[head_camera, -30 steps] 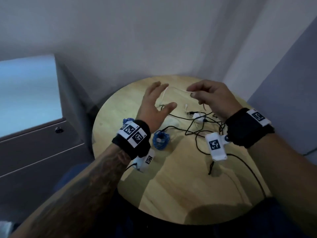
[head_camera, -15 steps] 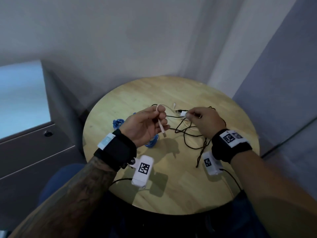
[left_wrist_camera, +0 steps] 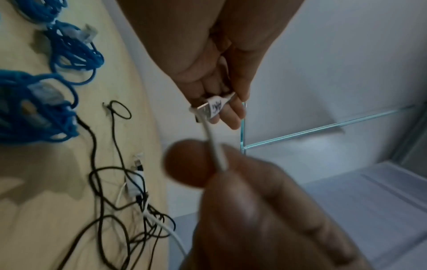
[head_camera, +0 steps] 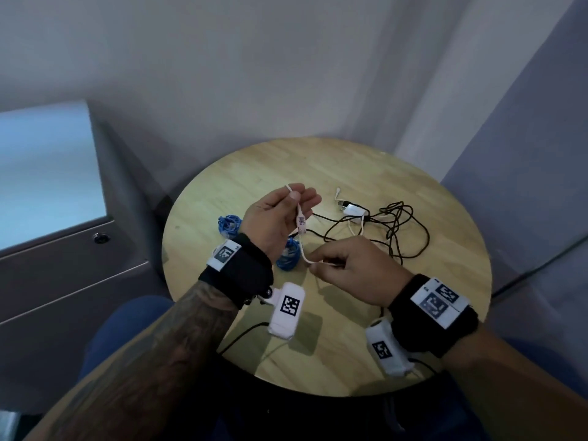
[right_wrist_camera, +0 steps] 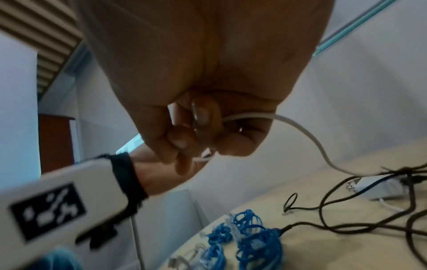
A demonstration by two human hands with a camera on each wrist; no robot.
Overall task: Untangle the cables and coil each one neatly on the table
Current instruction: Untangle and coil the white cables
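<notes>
The left hand [head_camera: 280,218] pinched the white cable [head_camera: 300,246] near its labelled plug, while the right hand [head_camera: 353,272] gripped it lower down, likely to start a loop. Its tail ran into the black cable tangle [head_camera: 394,230] toward the table's [head_camera: 350,160] far edge.

Near edge: I see bare table [head_camera: 334,361] to pass over.
Right: black cable tangle [head_camera: 394,230] blocks.
Left: blue coils [head_camera: 229,224] block.

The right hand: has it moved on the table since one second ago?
Yes. The right hand came back from the far side of the black cable tangle to its near side, toward the person, pinching the white cable.
</notes>
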